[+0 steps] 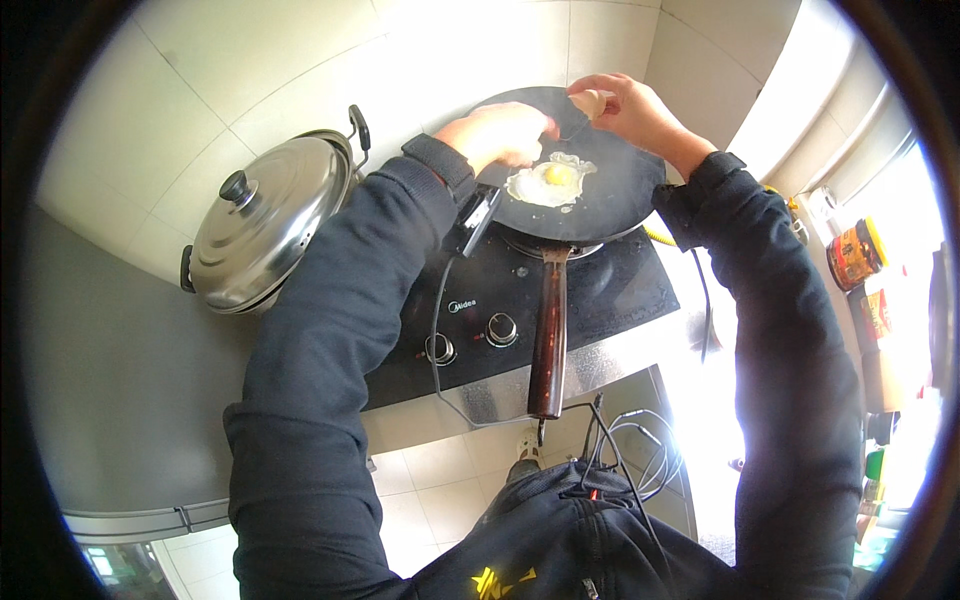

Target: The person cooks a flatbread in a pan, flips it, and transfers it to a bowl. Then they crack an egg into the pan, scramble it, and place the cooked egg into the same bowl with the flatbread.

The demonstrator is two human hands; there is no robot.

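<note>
A dark frying pan (619,191) with a brown handle stands on the black gas hob (480,285). One opened egg (557,176) lies in it, its yolk whole and its white spread and partly turned opaque. Above the pan's left part is my left hand (502,135), fingers curled downward; whether it holds anything cannot be seen. My right hand (626,109), over the pan's upper right, grips an eggshell (589,103) between thumb and fingers. A thin strand seems to hang beneath the shell.
To the left stands a lidded steel pot (270,217) with black handles. A cable (437,330) from the device at my left wrist crosses the hob's front. On the right, a jar with a yellow lid (855,255) stands near the window. Tiled walls rise behind the pan.
</note>
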